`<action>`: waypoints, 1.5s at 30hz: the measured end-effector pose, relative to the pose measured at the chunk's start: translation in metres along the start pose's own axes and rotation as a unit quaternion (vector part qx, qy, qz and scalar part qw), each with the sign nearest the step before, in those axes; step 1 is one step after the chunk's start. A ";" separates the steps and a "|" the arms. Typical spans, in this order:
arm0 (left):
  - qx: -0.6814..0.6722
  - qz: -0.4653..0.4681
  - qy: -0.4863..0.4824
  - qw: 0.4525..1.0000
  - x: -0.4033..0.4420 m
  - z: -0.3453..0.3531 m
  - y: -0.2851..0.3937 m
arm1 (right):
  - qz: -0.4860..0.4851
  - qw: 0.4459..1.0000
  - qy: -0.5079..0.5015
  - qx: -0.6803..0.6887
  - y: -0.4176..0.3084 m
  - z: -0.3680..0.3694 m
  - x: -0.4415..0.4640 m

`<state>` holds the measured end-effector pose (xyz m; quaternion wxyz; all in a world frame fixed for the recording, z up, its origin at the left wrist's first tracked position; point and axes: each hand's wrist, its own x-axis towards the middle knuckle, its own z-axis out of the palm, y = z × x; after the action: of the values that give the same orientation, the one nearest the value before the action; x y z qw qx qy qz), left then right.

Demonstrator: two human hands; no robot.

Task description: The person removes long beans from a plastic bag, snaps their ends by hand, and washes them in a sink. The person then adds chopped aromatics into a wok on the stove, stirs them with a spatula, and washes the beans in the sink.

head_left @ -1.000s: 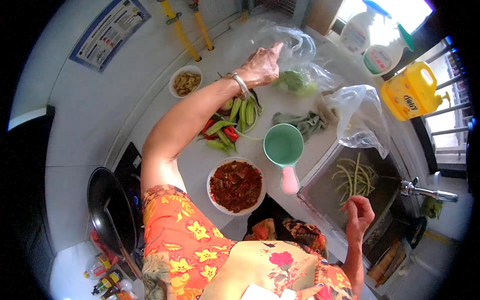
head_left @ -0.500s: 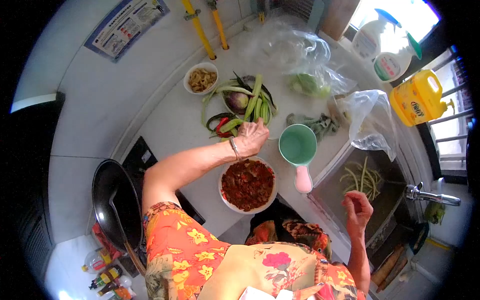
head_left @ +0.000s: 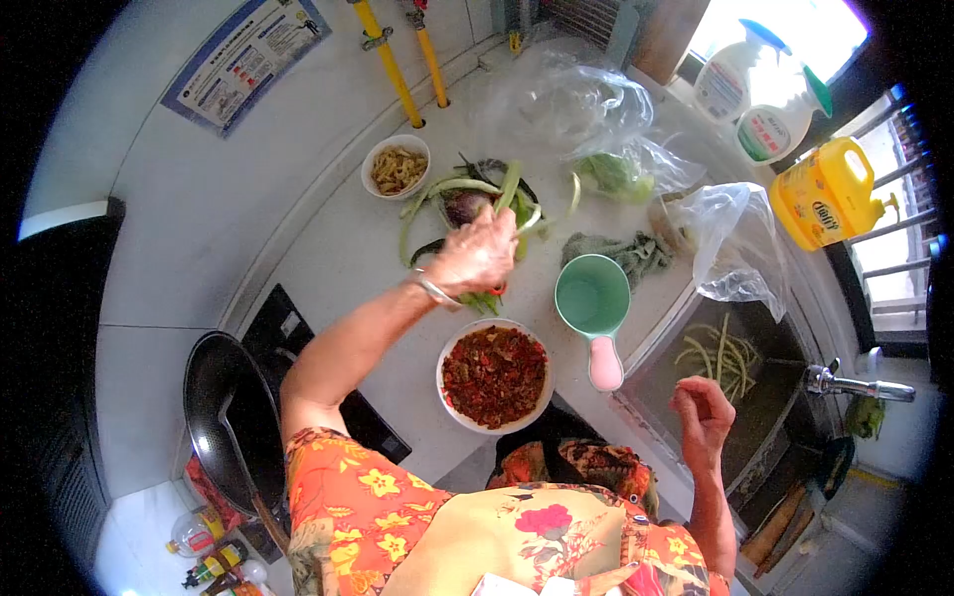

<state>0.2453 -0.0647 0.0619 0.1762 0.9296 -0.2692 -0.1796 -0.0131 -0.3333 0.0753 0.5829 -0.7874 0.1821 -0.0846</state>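
My left hand (head_left: 477, 253), slightly blurred, reaches over a pile of vegetables on the counter, fingers curled in against them. What the fingers hold is hidden. A purple eggplant (head_left: 465, 207) and a long green vegetable piece (head_left: 509, 185) show around the hand. Below the wrist, part of another green vegetable (head_left: 481, 302) shows. Nearer my body sits a white bowl (head_left: 440, 394) of chopped dark-red food (head_left: 495, 372). My right hand (head_left: 704, 417) hovers by the sink's near side, fingers curled, with nothing visible in them. Beyond it, long green beans (head_left: 730, 366) lie in the sink.
A green dipper (head_left: 593, 295) with a pink handle stands beside the sink (head_left: 658, 363). Behind are a grey cloth (head_left: 621, 256), plastic bags (head_left: 740, 238) and a yellow jug (head_left: 825, 194). A small bowl (head_left: 373, 184) stands back left; a wok (head_left: 214, 417) is at left.
My left hand has moved left and farther over the vegetable pile, covering part of it. A pale green strip now shows right of the pile. My right hand has barely moved.
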 end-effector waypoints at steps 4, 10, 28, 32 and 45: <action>-0.167 0.011 0.009 0.986 -0.016 -0.058 0.004 | -0.029 0.999 -0.022 -0.025 -0.011 0.002 0.014; -0.305 0.008 0.122 0.944 -0.050 -0.129 0.056 | -0.044 0.993 -0.110 0.025 -0.080 0.027 0.061; -0.277 0.409 0.277 0.824 -0.020 -0.019 0.231 | -0.109 0.948 0.155 0.256 -0.141 0.000 0.074; -0.261 0.453 0.351 0.777 -0.024 -0.031 0.216 | -0.157 0.883 0.317 0.308 -0.150 -0.037 0.063; 0.125 0.025 0.144 0.981 0.072 -0.020 -0.065 | -0.173 0.876 0.272 0.359 -0.104 -0.185 0.013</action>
<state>0.3397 -0.0490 0.0342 0.1002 0.9535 -0.2843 -0.0046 -0.0455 -0.4762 0.2297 0.7288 -0.4895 0.1511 -0.4543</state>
